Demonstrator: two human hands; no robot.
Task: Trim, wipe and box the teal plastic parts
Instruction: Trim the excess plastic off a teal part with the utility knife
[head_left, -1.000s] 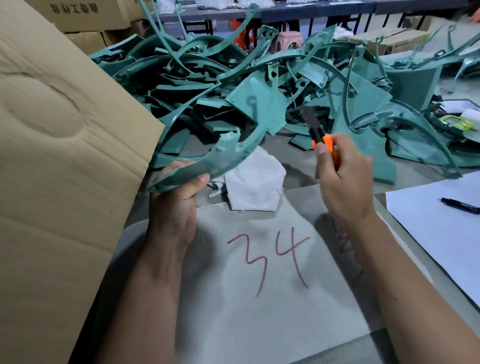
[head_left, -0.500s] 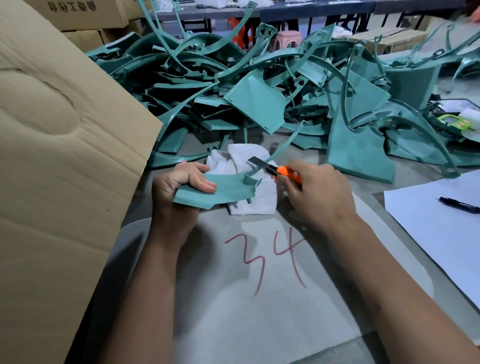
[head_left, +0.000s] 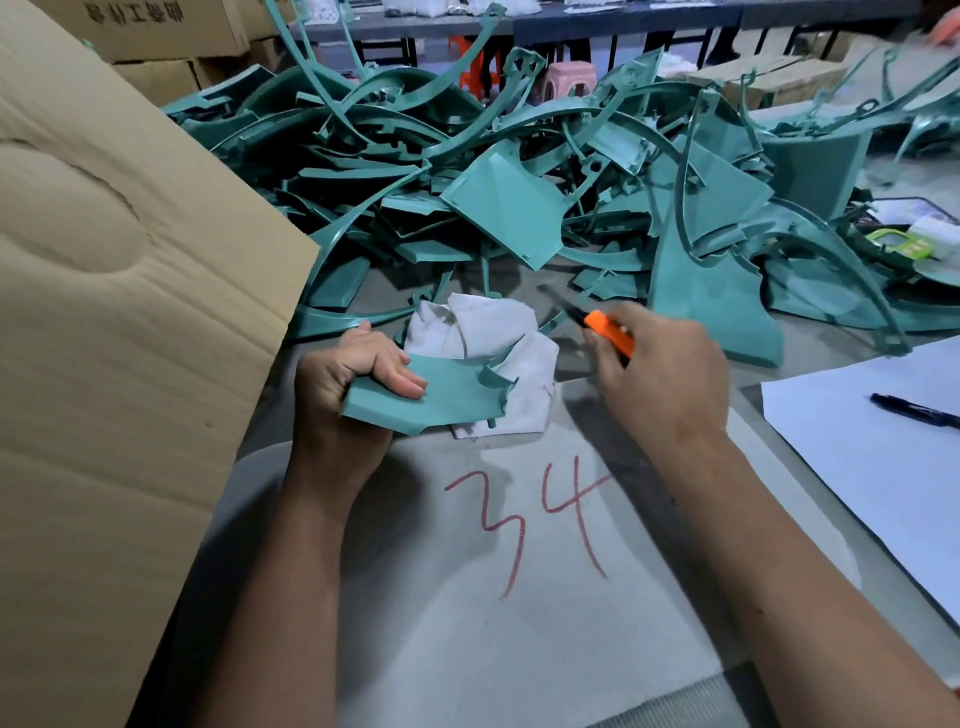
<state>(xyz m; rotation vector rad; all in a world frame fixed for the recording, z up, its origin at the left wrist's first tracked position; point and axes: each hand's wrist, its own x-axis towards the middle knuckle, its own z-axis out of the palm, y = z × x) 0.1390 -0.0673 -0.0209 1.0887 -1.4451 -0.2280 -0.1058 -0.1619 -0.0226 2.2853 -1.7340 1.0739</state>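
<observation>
Cardboard flap (head_left: 119, 332), big and tan, leans in on my left and blocks everything behind it on that side; its edge sits just beside my left wrist.

Heap of teal parts (head_left: 519, 171) across the far half of the counter (head_left: 613, 291): curved strips and flat panels tangled together, too many and too overlapped to count. It hides the counter behind it.

Grey mat (head_left: 467, 649) under my forearms, with "34" written on it in red.

One white paper sheet (head_left: 872, 467) at the right, partly off frame, with one black pen (head_left: 914, 411) lying on it.

Cardboard boxes (head_left: 171, 26) stacked at far left behind the heap, at least two. One pink stool (head_left: 566, 75) beyond the counter.

One white cloth (head_left: 493, 358), crumpled, between the heap and the mat, directly behind the piece I hold.

One teal part (head_left: 431, 400) in my left hand (head_left: 343, 384), low over the mat's far edge and overlapping the cloth; thumb on top, fingers curled under, gripping it.

One orange utility knife (head_left: 608, 332) in my right hand (head_left: 660, 379), fingers wrapped round the handle, dark blade end pointing up-left toward the heap, apart from the held part.
</observation>
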